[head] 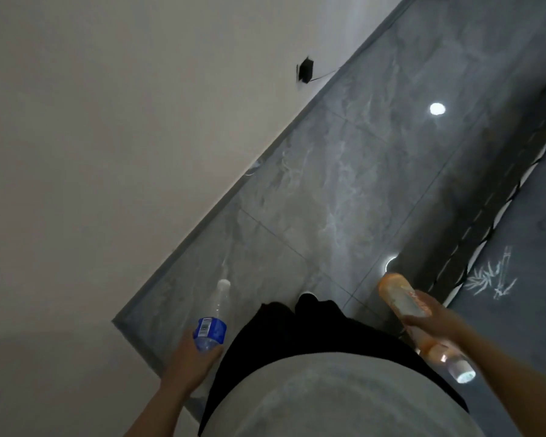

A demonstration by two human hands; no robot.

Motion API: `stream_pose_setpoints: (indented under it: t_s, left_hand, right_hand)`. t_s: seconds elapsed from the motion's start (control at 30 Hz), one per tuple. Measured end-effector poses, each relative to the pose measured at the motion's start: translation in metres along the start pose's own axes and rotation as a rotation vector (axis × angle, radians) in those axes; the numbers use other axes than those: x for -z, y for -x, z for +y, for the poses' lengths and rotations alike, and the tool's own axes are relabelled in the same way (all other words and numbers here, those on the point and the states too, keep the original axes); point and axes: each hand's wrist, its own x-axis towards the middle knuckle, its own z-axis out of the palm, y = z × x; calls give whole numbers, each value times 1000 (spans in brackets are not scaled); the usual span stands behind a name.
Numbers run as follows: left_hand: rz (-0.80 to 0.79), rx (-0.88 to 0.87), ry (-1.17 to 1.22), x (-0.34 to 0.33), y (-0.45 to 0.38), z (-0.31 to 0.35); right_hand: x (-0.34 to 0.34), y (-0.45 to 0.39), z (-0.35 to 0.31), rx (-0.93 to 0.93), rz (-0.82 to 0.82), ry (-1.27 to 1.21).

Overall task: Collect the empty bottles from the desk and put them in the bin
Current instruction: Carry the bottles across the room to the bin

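In each of the person's hands, held out in front of the body, is one empty bottle. The left hand point(199, 354) is wrapped around the base of a clear plastic bottle point(213, 323) with a blue label, its white cap pointing away from the person. The right hand point(435, 320) is closed around the middle of an orange-tinted bottle point(410, 305), which lies across the palm with its clear cap toward the body. One bottle per hand likely lets both be carried in a single trip. Below them are the person's pale shirt, dark trousers and a shoe tip on a glossy grey tiled floor point(344, 171). A pale wall point(108, 121) runs along the left, and a dark rug point(517, 247) with a bamboo print lies at right. Neither desk nor bin is in view.
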Motion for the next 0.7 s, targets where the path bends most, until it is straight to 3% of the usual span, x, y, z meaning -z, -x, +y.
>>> stream_pose_setpoints:
  t_s: [0.33,0.7]
  left_hand:
    - [-66,-34,-121,58,-84,93]
    - [-127,-300,-363,107,-185,300]
  right_hand:
    - [45,-45,-97,-31,43,-88]
    - [58,-57,-107,-247,42,-312]
